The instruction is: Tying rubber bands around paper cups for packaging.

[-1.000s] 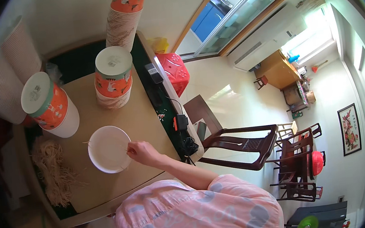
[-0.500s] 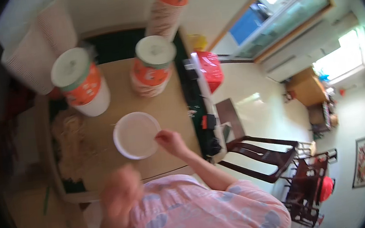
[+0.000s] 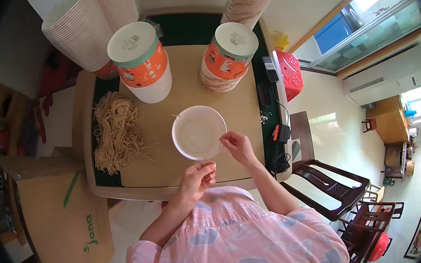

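Note:
A white paper tub (image 3: 190, 141) stands on the brown board in front of me, its round mouth facing up. Thin pale string (image 3: 175, 116) shows at its far left rim, and a faint strand runs by the right rim. My right hand (image 3: 239, 148) pinches this string at the tub's right side, thumb and forefinger together. Just off the near rim, my left hand (image 3: 196, 180) is closed with its fingertips pressed together, where a fine end of string shows. A tangled heap of beige string (image 3: 116, 133) lies on the table's left.
Two stacks of orange-banded tubs, a left stack (image 3: 142, 64) and a right stack (image 3: 228, 57), stand behind the tub. Taller white stacks (image 3: 79, 32) rise farther back. Cables and a black adapter (image 3: 282, 133) line the table's right edge. A cardboard box (image 3: 58, 224) stands left, a dark chair (image 3: 329, 188) right.
My left hand, blurred before at the lower left, has come up to the tub's near rim with its fingers closed. The right hand stays by the right rim. The whole view has shifted.

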### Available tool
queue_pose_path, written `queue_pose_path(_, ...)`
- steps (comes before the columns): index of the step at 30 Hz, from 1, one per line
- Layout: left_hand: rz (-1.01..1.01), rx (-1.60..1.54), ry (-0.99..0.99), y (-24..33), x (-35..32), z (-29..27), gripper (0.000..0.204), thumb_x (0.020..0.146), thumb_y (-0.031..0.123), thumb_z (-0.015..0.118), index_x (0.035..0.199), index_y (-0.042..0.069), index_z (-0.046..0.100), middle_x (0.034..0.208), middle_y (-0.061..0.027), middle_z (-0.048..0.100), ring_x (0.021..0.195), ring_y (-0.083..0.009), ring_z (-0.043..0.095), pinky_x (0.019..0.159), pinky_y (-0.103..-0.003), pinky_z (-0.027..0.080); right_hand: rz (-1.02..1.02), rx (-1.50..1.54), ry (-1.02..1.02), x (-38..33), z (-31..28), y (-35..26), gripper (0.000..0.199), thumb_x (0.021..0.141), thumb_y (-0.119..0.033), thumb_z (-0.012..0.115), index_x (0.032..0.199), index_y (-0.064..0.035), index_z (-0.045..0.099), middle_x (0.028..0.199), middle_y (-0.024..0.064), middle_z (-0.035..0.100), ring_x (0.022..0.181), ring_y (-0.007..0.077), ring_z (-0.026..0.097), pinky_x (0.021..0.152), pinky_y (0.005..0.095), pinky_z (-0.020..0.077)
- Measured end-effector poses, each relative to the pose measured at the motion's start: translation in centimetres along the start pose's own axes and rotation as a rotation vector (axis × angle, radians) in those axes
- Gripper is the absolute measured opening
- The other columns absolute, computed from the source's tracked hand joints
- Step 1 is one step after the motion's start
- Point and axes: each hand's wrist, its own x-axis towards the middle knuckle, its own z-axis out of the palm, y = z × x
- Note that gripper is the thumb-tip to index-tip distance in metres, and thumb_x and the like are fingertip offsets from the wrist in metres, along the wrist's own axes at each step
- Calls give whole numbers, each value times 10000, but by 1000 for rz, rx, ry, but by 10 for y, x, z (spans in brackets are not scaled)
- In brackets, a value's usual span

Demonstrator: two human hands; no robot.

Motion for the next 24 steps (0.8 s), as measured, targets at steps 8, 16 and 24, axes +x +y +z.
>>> queue_pose_path(8,-16,56,12,-12,1,-3,31,826,24,601,846,43,587,689,-2,549,576,-83,513,504,-218,433,-22,21,-8,-3,-2,-12,108,812,-94,638,854,5,631,656,12,588,609,52,506,560,210,424)
queue_pose_path(16,404,694,87,-13,14,-2,114,831,19,588,940,15,622,754,-25,577,614,-92,553,537,-226,459,-46,18,-41,0,-3,-4,114,834,-112,629,867,-4,615,648,-42,541,587,23,455,528,186,365)
queue_pose_path(24,773,1071,214,10,83,-1,93,770,71,673,850,24,678,822,-76,598,671,-143,586,624,-256,485,-40,152,-98,-8,4,0,125,850,-112,620,900,3,615,700,-33,554,636,21,482,563,183,401)
